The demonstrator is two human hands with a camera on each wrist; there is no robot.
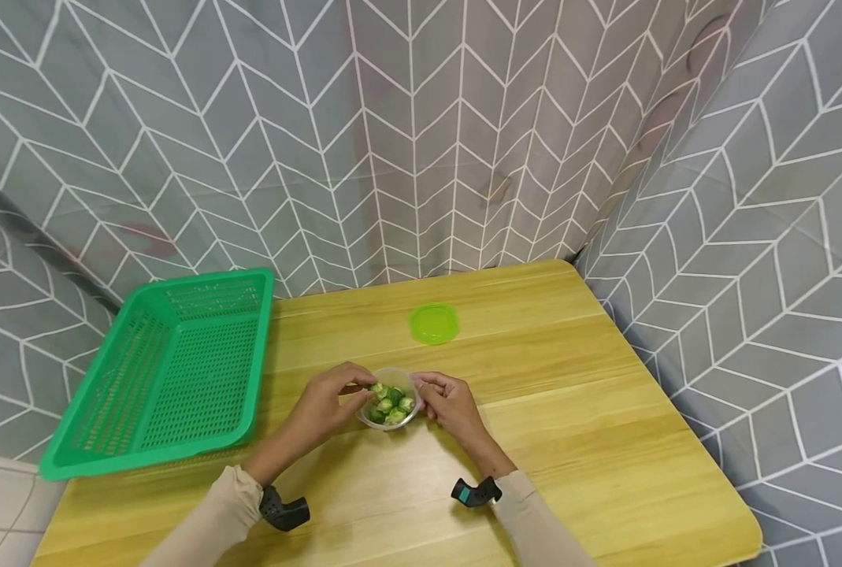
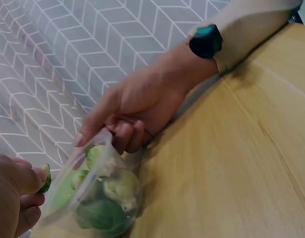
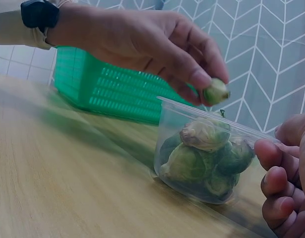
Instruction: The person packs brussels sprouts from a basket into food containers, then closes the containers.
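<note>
A clear plastic tub [image 1: 368,416] holds several Brussels sprouts [image 1: 395,405] and stands tilted on the table. My left hand [image 1: 326,402] pinches one Brussels sprout [image 3: 216,92] between thumb and fingers, just above the tub's rim, as the right wrist view shows. On the opposite side, my right hand [image 1: 451,402] grips the rim of the tub between thumb and fingers. The left wrist view shows that right hand [image 2: 137,104] at the rim and only part of the pinched sprout [image 2: 46,179].
A green plastic basket [image 1: 256,370] stands at the table's left side. Behind the tub lies a round lime-green lid [image 1: 434,324] on the wooden table [image 1: 591,409]. Patterned grey curtains [image 1: 406,142] hang along the back and right edges.
</note>
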